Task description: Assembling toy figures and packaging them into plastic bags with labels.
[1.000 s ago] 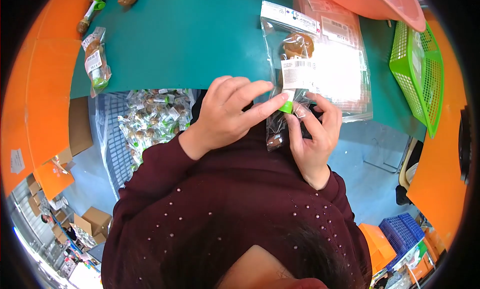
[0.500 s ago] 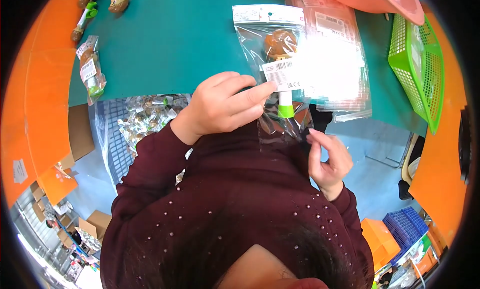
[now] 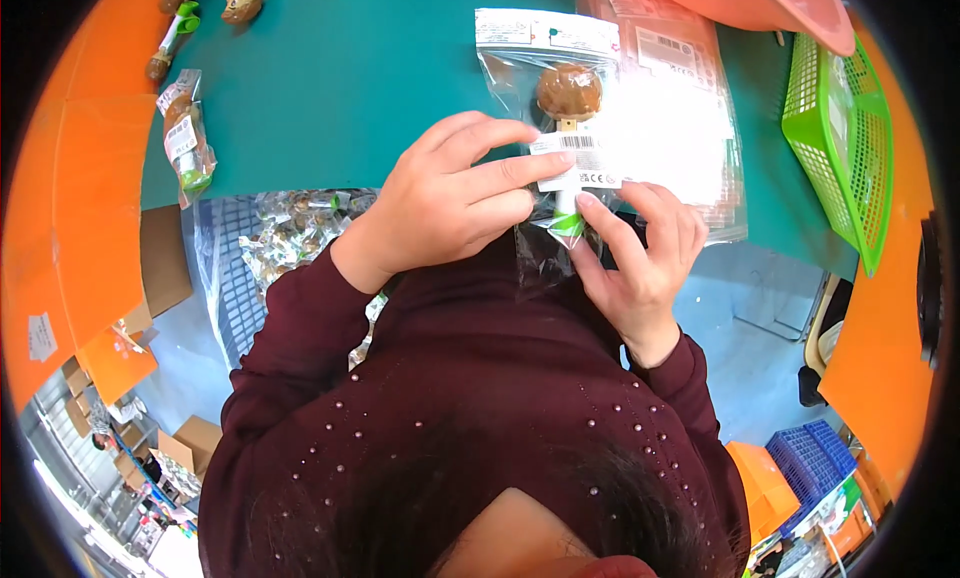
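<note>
A clear plastic bag (image 3: 510, 78) with a white header lies at the table's near edge, its lower end hanging past it. Inside is a toy with a round brown head (image 3: 569, 91), a white stem and a green end (image 3: 567, 224). My left hand (image 3: 450, 193) holds the bag from the left, its index finger on the white barcode label (image 3: 592, 170). From the right, my right hand (image 3: 645, 253) grips the bag around the green end, thumb below and fingers above. Beside it lies a stack of clear bags (image 3: 680, 128), partly washed out by glare.
One bagged toy (image 3: 184, 138) lies on the green table (image 3: 330, 88) at left; loose toys (image 3: 175, 38) are beyond it. A green basket (image 3: 838, 143) and pink basin (image 3: 770, 3) stand at right. Below the table's left edge, a blue crate (image 3: 235, 268) sits beside many bagged toys (image 3: 290, 243).
My right hand has moved up and left from below the bag and taken hold of its lower part. The toy's head has turned to show its plain brown side.
</note>
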Demonstrator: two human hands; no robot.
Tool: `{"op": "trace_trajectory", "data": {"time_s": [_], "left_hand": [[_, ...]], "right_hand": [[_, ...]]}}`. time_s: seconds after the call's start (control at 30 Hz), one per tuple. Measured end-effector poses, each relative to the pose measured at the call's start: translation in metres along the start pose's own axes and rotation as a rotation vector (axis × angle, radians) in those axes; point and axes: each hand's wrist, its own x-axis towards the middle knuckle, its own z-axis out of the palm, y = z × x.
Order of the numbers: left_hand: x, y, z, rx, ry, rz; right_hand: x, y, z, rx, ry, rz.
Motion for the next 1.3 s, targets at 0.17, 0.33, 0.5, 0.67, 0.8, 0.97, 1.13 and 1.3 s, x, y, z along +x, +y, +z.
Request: {"op": "trace_trajectory", "data": {"time_s": [0.17, 0.33, 0.5, 0.67, 0.8, 0.97, 1.13, 1.3], "left_hand": [[0.000, 0.008, -0.001, 0.020, -0.029, 0.064], [-0.012, 0.005, 0.010, -0.009, -0.023, 0.106], [-0.016, 0.002, 0.008, 0.015, -0.051, 0.098], [-0.013, 0.006, 0.011, 0.035, -0.021, 0.102], [-0.011, 0.004, 0.008, -0.039, -0.030, 0.116], [-0.014, 0.000, 0.012, -0.141, 0.030, 0.081], [-0.017, 0.000, 0.005, -0.115, -0.003, 0.037], [-0.012, 0.000, 0.001, -0.128, -0.032, -0.022]], "right_hand": [[0.001, 0.000, 0.002, 0.081, 0.034, 0.063], [-0.003, 0.013, 0.006, 0.108, 0.061, -0.119], [-0.017, 0.034, -0.007, 0.132, -0.046, -0.423], [-0.014, 0.026, 0.001, 0.087, 0.002, 0.038], [-0.007, 0.010, 0.011, 0.065, 0.054, 0.138], [0.004, 0.002, 0.021, 0.186, 0.101, 0.133], [0.009, 0.009, 0.007, 0.120, 0.008, 0.041], [0.007, 0.005, 0.007, 0.181, 0.024, 0.053]]}}
